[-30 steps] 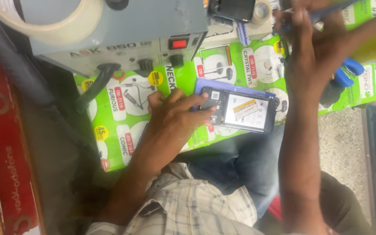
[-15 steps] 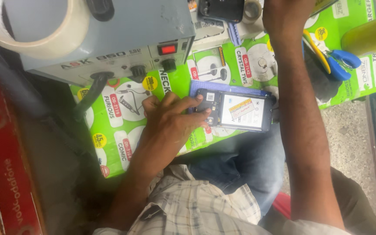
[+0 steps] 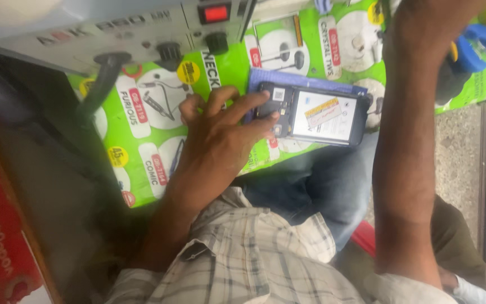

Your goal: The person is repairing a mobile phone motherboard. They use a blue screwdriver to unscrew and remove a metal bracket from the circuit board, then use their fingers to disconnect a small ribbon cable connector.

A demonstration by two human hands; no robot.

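Note:
A black phone with its back off lies on a blue cover, showing a white-labelled battery with an orange sticker. My left hand rests on a green printed sheet, its fingertips pressing the phone's left end near the camera module. My right forearm rises along the right side. My right hand is mostly cut off by the top edge, so I cannot see what it holds.
A grey bench unit with a red switch, black knobs and a black hose stands at the top. A blue-handled tool lies at top right. A red box stands left. Below are my jeans-clad knee and the stone floor.
My right hand, which held a thin blue tool a second ago, has risen past the top edge. My left hand has stayed on the phone. The view has drawn closer.

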